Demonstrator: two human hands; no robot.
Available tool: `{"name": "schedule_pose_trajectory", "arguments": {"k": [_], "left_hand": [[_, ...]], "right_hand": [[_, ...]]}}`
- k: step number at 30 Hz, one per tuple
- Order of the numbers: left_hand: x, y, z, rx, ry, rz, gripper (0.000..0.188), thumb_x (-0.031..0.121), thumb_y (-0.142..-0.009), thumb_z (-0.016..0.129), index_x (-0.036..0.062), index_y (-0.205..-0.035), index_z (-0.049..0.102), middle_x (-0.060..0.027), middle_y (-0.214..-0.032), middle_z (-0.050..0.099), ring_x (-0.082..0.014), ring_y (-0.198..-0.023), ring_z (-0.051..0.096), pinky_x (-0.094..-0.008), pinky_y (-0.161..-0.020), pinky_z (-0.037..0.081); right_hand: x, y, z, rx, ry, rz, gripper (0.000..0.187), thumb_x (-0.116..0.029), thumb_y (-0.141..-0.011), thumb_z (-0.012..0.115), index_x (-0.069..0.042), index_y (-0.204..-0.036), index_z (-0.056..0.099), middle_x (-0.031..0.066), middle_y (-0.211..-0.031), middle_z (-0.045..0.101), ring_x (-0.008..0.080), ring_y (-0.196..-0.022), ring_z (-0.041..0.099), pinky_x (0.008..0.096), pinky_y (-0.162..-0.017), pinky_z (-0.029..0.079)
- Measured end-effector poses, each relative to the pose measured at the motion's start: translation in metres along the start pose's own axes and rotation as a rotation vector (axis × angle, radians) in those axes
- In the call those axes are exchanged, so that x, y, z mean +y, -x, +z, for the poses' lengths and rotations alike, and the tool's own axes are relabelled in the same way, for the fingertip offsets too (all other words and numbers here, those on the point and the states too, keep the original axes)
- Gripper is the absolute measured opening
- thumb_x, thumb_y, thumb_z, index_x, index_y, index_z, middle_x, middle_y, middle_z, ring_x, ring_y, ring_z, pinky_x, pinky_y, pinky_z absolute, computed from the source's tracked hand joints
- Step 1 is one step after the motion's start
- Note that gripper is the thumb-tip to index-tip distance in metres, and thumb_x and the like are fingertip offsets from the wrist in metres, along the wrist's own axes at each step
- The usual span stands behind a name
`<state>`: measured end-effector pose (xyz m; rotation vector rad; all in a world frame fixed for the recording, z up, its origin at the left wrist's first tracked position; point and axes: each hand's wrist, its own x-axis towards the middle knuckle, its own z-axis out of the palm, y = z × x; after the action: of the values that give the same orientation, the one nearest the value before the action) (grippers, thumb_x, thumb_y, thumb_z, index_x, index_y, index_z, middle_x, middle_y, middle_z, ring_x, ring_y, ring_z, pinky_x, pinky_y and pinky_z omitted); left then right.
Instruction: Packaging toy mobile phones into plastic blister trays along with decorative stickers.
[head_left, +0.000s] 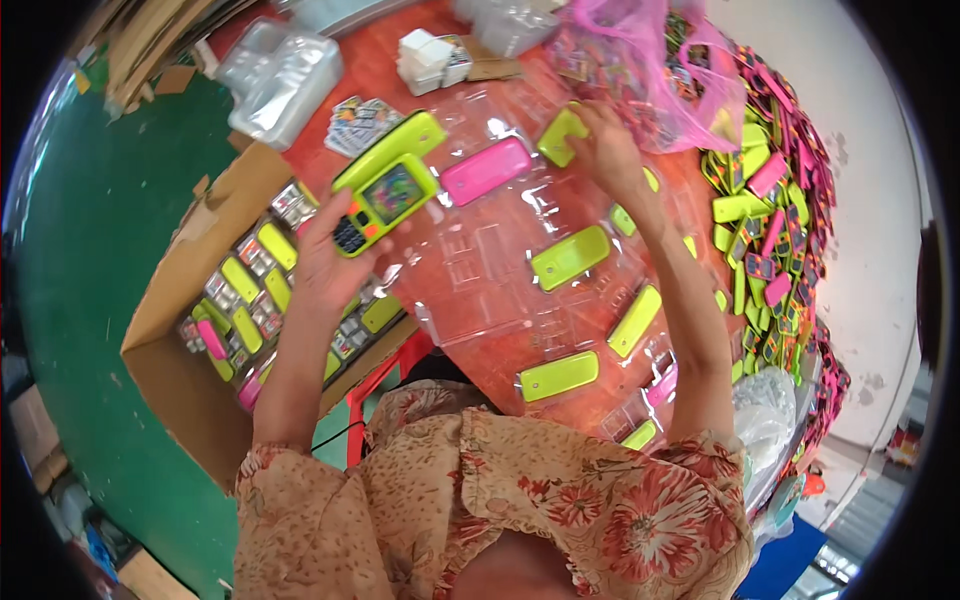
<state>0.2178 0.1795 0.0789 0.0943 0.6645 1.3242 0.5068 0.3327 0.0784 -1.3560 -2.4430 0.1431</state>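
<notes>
My left hand is closed around a yellow-green toy phone, its picture screen and dark and orange buttons facing up. A second yellow-green toy phone lies against the first one's far edge; I cannot tell whether the hand grips it too. Farther right, my right hand pinches the end of another yellow-green toy phone, back side up. Between the hands a pink toy phone lies face down in clear plastic trays. More yellow-green phones sit in the trays nearer me.
At the left stands an open cardboard box with filled trays inside. A large heap of toy phones covers the right side. Along the back of the red table are a pink plastic bag, small cards and stacked clear trays.
</notes>
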Motion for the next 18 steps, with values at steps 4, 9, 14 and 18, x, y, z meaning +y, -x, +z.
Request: {"name": "schedule_pose_trajectory", "arguments": {"k": [4,9,14,18], "left_hand": [[-0.009,-0.003,0.005,-0.012,-0.046,0.043,0.034,0.020,-0.081,0.048,0.0102,-0.113,0.040,-0.0144,-0.100,0.054,-0.0365,-0.078,0.056,-0.0317,-0.048,0.045],[-0.012,-0.002,0.026,-0.159,-0.104,0.001,0.034,0.014,-0.080,0.047,0.0091,-0.113,0.039,-0.0124,-0.100,0.054,-0.0297,-0.076,0.058,-0.0323,-0.045,0.047],[0.001,-0.006,0.020,-0.330,-0.300,-0.105,0.033,0.015,-0.080,0.047,0.0039,-0.110,0.040,-0.0130,-0.095,0.055,-0.0263,-0.070,0.059,-0.0287,-0.043,0.049],[0.001,-0.005,0.032,-0.368,-0.429,-0.165,0.033,0.017,-0.080,0.048,0.0025,-0.109,0.042,-0.0112,-0.089,0.057,-0.0228,-0.067,0.060,-0.0243,-0.042,0.048]], "right_hand": [[-0.083,-0.008,-0.031,-0.108,-0.740,0.069,0.030,-0.008,-0.079,0.051,-0.006,-0.109,0.049,0.0040,-0.095,0.053,0.0121,-0.082,0.051,0.0237,-0.072,0.042],[-0.105,-0.010,-0.033,-0.164,-0.825,-0.118,0.025,-0.012,-0.082,0.050,-0.005,-0.106,0.051,0.0013,-0.088,0.055,0.0068,-0.080,0.051,0.0182,-0.066,0.041],[-0.107,-0.003,-0.046,-0.453,-1.021,-0.120,0.027,-0.022,-0.081,0.052,-0.004,-0.101,0.053,0.0008,-0.083,0.057,0.0101,-0.072,0.054,0.0233,-0.063,0.044],[-0.120,0.008,-0.063,-0.384,-0.409,-0.141,0.024,-0.015,-0.075,0.055,-0.002,-0.095,0.054,0.0130,-0.085,0.058,0.0252,-0.079,0.056,0.0306,-0.069,0.044]]}}
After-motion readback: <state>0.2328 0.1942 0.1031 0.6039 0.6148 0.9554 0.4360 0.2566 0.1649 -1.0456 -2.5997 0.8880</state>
